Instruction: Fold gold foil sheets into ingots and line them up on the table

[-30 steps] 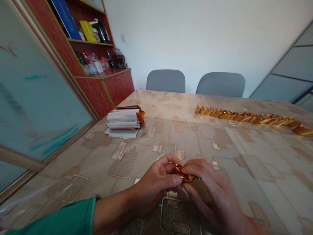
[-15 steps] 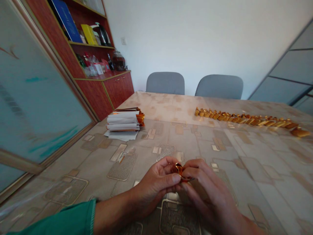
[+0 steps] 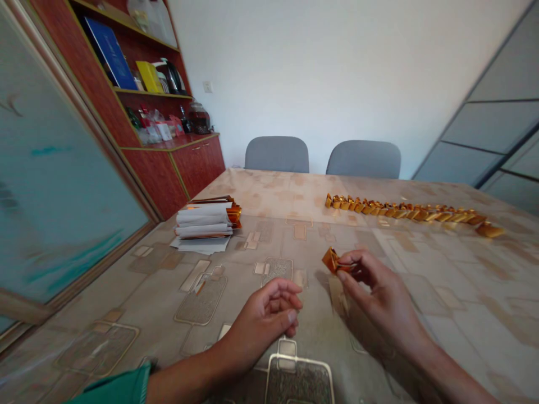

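My right hand (image 3: 373, 286) pinches a folded gold paper ingot (image 3: 330, 260) between thumb and fingers, holding it above the table. Lower and to the left, my left hand (image 3: 269, 314) is open and loosely curled, with nothing in it. A long row of similar gold paper ingots (image 3: 404, 210) stretches across the far right of the table. On the left lies a stack of gold-foil paper sheets (image 3: 205, 226), folded with their white backs outward.
A patterned tablecloth (image 3: 155, 303) covers the table. Two grey chairs (image 3: 277, 154) stand along its far side. At the back left is a red wooden cabinet (image 3: 202, 163) with shelves holding a kettle, bottles and boxes. A sliding glass door (image 3: 63, 185) runs along the left.
My right hand has moved away from my left, carrying the paper ingot forward. My left hand has let go of it and stays near the front. The view has tilted up slightly.
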A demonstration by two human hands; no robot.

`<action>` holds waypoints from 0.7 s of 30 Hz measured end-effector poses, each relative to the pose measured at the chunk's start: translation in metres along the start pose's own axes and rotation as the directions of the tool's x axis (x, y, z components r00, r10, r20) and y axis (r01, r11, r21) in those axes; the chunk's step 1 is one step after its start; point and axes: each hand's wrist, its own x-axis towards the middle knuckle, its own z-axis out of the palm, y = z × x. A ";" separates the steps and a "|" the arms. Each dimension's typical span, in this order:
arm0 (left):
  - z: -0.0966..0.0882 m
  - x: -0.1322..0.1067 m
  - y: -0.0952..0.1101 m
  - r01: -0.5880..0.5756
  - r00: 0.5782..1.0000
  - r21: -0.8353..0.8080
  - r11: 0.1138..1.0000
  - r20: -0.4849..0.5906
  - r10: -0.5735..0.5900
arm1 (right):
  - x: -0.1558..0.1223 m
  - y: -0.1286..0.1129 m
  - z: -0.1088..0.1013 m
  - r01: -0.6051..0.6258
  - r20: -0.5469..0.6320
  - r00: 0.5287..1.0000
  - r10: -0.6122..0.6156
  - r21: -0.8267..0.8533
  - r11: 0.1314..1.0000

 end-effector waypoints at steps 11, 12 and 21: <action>-0.003 -0.003 -0.008 0.018 1.000 0.240 0.971 0.020 -0.024 | 0.021 0.137 -0.186 -0.429 -0.418 0.884 0.210 -0.545 0.720; -0.005 -0.004 -0.009 0.021 1.000 0.258 0.966 0.017 -0.026 | 0.019 0.146 -0.200 -0.469 -0.454 0.864 0.218 -0.564 0.680; -0.007 -0.005 -0.016 0.066 0.998 0.316 0.947 -0.044 -0.055 | 0.038 0.216 -0.253 -0.586 -0.513 0.810 0.284 -0.706 0.396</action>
